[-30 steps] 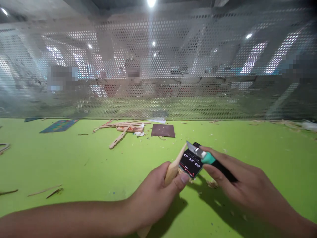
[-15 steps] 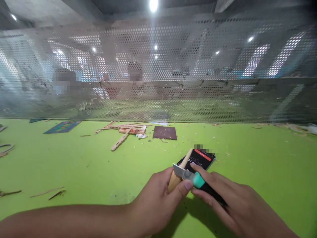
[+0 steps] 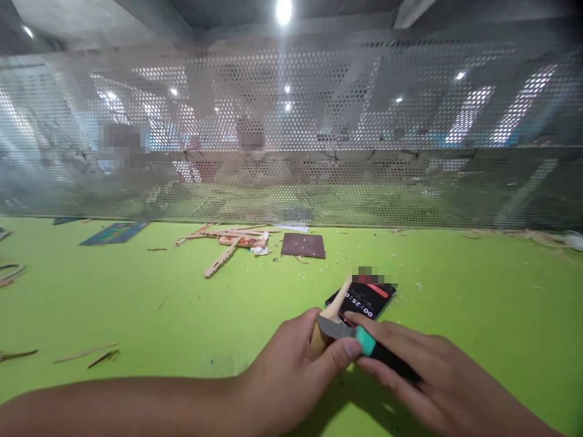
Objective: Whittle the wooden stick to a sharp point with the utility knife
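My left hand (image 3: 298,370) is closed around a pale wooden stick (image 3: 337,300), which points up and away to the right; its lower end is hidden in my fingers. In my right hand (image 3: 428,370) is a utility knife (image 3: 392,358) with a black and green handle. Its flat grey blade (image 3: 334,328) lies across the stick just above my left fingers. My left thumb presses near the green end of the knife. Just beyond the hands a phone (image 3: 364,300) lies on the table, its lit screen showing a timer, partly covered by the stick and my right fingers.
On the green table (image 3: 173,321), carved sticks (image 3: 223,258) and scraps lie in a heap near the perforated metal screen (image 3: 291,188). Beside them is a dark brown sheet (image 3: 303,245). A patterned card (image 3: 113,233) and wood slivers (image 3: 102,358) are at left. Blurred people show behind the screen.
The knife blade has slid slightly down the stick toward my left hand and tilted. More of the phone's timer digits now show. My left hand has barely moved.
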Demonstrator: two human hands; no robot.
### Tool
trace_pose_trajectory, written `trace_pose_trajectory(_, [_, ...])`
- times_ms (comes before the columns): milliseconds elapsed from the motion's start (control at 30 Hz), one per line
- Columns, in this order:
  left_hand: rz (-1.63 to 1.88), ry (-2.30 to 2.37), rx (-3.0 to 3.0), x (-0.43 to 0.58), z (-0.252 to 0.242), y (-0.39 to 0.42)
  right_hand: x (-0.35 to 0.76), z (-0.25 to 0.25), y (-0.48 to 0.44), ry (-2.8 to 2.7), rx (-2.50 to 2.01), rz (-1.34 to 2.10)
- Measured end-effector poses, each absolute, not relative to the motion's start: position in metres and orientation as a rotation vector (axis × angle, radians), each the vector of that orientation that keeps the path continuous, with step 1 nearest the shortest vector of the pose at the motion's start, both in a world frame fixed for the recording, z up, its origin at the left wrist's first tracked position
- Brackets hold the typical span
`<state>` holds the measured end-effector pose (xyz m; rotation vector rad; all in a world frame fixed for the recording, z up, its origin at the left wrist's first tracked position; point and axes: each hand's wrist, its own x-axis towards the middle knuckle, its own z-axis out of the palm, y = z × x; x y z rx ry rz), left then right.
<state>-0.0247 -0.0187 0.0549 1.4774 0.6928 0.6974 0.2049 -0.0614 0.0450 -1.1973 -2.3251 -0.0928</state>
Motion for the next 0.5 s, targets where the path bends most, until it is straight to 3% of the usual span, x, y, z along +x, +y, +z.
trace_pose_trajectory(300, [0.69,0.748,1.515,-0.025,0.054,-0.016,0.195,0.023,-0.072,-2.247,-1.309,-0.288])
trace_pose_trajectory(500, [0.613,0.852,1.56,-0.026,0.06,-0.017,0.208,0.05,-0.068,-1.956,-1.42,-0.377])
